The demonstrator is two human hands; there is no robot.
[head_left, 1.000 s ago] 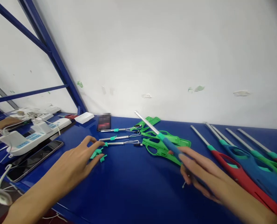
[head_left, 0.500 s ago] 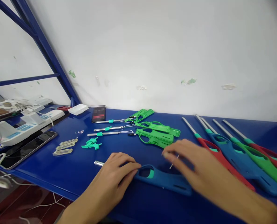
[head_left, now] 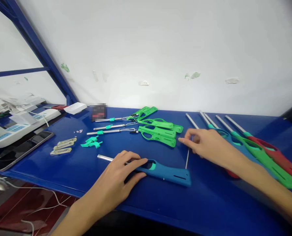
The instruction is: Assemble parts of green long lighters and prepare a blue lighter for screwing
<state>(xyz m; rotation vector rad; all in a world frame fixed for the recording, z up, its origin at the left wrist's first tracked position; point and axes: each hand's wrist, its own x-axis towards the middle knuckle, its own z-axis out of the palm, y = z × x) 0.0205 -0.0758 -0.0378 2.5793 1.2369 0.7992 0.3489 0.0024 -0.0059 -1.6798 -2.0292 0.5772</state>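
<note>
My left hand [head_left: 123, 168] is closed around the neck of a blue utility lighter [head_left: 171, 174], its thumb and index finger by the trigger loop. The lighter lies on the table, its silver tube [head_left: 104, 158] pointing left and a teal trigger [head_left: 152, 166] showing in the loop. Beyond the handle end, my right hand [head_left: 201, 142] pinches a thin pale stick [head_left: 187, 158]. The stick's lower tip sits right by the handle's butt; whether they touch I cannot tell. Part of a red lighter is covered by my right arm.
Assembled lighters, among them a green one [head_left: 268, 159] and a red one [head_left: 281, 155], lie at right. Behind are green handle shells [head_left: 158, 134] and metal tubes [head_left: 108, 131] with wires. Teal triggers [head_left: 91, 142], clear fuel tanks [head_left: 63, 146], a phone [head_left: 25, 150] and a power strip [head_left: 25, 127] lie left.
My right hand has moved back from the blue lighter's handle, and its stick now points down toward the butt. My left hand stays on the lighter. The view has shifted slightly.
</note>
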